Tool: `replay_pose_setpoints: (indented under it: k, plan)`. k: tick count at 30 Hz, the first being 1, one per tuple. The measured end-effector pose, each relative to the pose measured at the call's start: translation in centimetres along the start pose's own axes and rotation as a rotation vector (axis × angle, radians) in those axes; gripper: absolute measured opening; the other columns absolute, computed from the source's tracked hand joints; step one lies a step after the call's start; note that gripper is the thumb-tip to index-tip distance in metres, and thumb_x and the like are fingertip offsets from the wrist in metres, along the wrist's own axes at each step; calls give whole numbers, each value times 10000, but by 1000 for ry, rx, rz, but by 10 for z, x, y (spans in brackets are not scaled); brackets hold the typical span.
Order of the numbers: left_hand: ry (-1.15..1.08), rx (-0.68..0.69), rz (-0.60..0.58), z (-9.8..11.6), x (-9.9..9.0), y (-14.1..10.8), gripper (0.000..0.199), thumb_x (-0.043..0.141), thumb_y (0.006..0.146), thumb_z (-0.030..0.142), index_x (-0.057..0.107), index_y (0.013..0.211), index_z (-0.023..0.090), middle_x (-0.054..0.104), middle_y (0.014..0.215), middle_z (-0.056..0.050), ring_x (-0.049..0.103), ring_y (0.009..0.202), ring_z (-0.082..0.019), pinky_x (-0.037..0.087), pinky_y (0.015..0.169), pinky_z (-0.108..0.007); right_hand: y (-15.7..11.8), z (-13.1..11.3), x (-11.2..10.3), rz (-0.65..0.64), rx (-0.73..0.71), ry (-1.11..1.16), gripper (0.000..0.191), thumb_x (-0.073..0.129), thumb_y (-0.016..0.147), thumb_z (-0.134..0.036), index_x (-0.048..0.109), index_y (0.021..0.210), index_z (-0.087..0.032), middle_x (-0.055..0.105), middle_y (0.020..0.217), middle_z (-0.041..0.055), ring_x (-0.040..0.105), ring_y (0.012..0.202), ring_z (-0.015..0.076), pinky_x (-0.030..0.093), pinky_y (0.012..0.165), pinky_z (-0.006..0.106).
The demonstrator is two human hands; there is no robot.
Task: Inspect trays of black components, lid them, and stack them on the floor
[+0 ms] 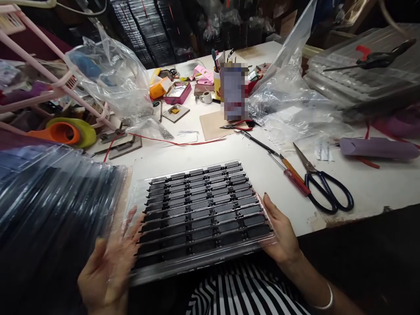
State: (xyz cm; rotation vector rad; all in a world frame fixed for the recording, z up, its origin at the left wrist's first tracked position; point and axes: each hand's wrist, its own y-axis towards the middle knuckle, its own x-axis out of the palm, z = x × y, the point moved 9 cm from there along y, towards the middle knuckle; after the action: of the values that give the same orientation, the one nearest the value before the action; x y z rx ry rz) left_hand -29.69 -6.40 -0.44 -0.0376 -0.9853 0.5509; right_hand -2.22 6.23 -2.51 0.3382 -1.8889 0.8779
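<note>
A clear plastic tray (139,271) filled with rows of black comb-like plastic parts (201,205) is held level over the front edge of the table. My left hand (108,267) grips its left side, the fingers showing through the clear plastic. At the right side my right hand (278,232) clasps the edge, thumb up along the rim and the fingers underneath, mostly hidden. To the left of the tray, close to my left hand, lies a stack of clear trays (59,210) with dark contents, blurred.
Right of the tray lie scissors (323,183), a red-handled screwdriver (297,181) and red-handled pliers (241,125) on the white table (167,155). Crumpled plastic bags (111,74) and a pink rack (62,83) stand at the left. Stacked clear trays (357,83) sit at the back right.
</note>
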Motion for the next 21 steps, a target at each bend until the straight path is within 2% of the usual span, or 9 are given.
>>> replay_pose_setpoints:
  k: [2,5,7,13,18,21]
  plan:
    - [40,-40,-29,-3,2,-2,645,421,922,340,160,1496,204,448,1422,-129,449,1274,-246,450,977,-346,0,1,0,3,25,-8,332,477,935,-337,605,1231,-256,738,990,16,668,986,187,482,959,376]
    - [259,-112,-10,-6,-1,-2,630,411,885,126,246,1474,281,594,1295,-96,582,1146,-253,500,927,-406,-1,3,0,0,69,-16,312,504,922,-312,632,1194,-231,740,976,22,669,987,191,480,963,378]
    - [386,-91,13,-2,-4,-2,674,417,846,46,292,1457,302,648,1223,-80,627,1079,-251,514,910,-422,-2,7,0,-9,108,-28,300,516,914,-330,664,1140,-199,743,957,36,667,994,203,481,963,385]
    - [382,-90,208,-1,-21,-5,570,480,875,190,376,1420,316,700,1124,-51,662,1008,-211,538,865,-292,-3,10,-2,-2,119,-55,303,501,918,-373,703,1048,-187,746,924,46,662,1005,213,475,968,405]
    - [457,-62,193,2,-15,-5,619,495,827,111,397,1411,291,707,1106,-52,651,1035,-216,537,872,-311,-2,11,-2,-2,109,-51,317,484,930,-380,702,1045,-180,745,924,48,661,1002,211,470,969,404]
    - [466,-103,219,0,-17,-5,609,505,829,129,408,1401,314,692,1145,-46,643,1051,-229,537,871,-329,-2,9,-1,7,74,-42,310,487,934,-369,699,1052,-177,745,931,50,665,994,208,469,969,401]
